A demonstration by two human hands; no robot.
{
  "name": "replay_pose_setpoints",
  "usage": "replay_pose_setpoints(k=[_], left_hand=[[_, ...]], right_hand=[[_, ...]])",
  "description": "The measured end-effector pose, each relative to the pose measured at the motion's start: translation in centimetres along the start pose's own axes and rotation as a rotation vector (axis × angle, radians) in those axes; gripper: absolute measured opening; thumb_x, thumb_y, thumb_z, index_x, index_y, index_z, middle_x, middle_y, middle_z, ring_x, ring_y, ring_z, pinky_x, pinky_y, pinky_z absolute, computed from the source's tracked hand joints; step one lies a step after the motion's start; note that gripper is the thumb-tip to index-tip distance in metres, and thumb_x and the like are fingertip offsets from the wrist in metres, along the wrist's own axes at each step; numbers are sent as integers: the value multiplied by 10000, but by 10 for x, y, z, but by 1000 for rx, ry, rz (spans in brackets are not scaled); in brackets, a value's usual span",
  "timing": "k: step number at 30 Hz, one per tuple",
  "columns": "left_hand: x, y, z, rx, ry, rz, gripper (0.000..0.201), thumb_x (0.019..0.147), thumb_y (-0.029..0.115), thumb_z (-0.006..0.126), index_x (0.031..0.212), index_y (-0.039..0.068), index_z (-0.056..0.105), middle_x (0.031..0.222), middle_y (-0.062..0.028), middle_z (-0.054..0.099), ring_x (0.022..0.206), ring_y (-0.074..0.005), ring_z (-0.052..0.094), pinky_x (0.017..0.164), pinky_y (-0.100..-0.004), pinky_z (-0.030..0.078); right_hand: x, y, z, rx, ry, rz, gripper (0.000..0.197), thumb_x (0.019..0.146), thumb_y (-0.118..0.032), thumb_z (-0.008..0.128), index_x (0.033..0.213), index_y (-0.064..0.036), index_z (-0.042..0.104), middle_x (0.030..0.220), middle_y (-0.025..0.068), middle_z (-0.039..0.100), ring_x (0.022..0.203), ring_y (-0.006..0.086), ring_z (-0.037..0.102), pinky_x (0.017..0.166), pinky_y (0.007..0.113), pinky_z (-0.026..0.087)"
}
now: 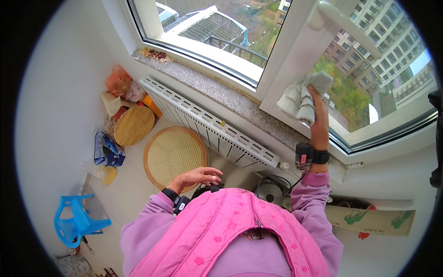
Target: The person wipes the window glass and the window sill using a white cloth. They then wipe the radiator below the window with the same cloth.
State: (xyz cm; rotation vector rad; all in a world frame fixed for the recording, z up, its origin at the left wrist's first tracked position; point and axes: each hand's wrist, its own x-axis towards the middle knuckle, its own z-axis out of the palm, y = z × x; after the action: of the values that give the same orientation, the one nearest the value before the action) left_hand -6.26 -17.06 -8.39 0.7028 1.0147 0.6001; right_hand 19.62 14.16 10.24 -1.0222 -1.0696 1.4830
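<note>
My right hand (318,102) reaches up to the window sash (290,60) on the right, its fingers closed on a folded pale grey cloth (299,99). The cloth lies against the white sash frame and the lower corner of its glass pane (355,78). A white window handle (346,25) sits higher on that sash. My left hand (199,177) hangs in front of my body with loosely stretched fingers and nothing visible in them. Beneath it on the floor is a round woven tray (175,152) with a wooden rim.
A granite sill (221,94) runs below the window, with small dried bits (154,54) at its left end. A white radiator (207,122) stands under it. Bags, a round wooden board (134,125) and a blue plastic chair (78,221) line the left wall. A long box (369,219) lies right.
</note>
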Motion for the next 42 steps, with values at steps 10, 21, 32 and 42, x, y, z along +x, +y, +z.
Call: replay_pose_setpoints(k=[10, 21, 32, 42], left_hand=[[-8, -1, 4, 46, 9, 26, 482, 933, 317, 622, 1339, 79, 518, 1222, -85, 625, 1122, -158, 577, 886, -290, 448], [1, 6, 3, 132, -71, 14, 480, 958, 305, 580, 1365, 67, 491, 1239, -84, 601, 1141, -162, 571, 902, -298, 453], [-10, -2, 7, 64, -45, -6, 495, 944, 311, 611, 1363, 71, 498, 1231, -71, 607, 1126, -157, 567, 909, -290, 442], [-11, 4, 4, 77, -17, 0, 493, 936, 318, 619, 1358, 88, 508, 1212, -55, 615, 1125, -164, 574, 920, -293, 432]], right_hand=[[0, -36, 35, -25, 20, -531, 464, 845, -281, 744, 1169, 27, 619, 1085, 72, 651, 902, 137, 618, 773, 272, 500], [12, 108, -32, -644, -47, -411, 311, 860, -172, 682, 1120, -7, 639, 907, 81, 657, 822, 154, 616, 730, 304, 490], [0, -39, -4, -773, 400, -1206, 611, 739, 33, 629, 1330, -100, 543, 1139, 156, 547, 997, 342, 581, 842, 415, 473], [10, -12, 28, -1166, 556, -1253, 704, 644, 93, 655, 1288, -188, 604, 1160, 97, 538, 1094, 313, 516, 904, 421, 407]])
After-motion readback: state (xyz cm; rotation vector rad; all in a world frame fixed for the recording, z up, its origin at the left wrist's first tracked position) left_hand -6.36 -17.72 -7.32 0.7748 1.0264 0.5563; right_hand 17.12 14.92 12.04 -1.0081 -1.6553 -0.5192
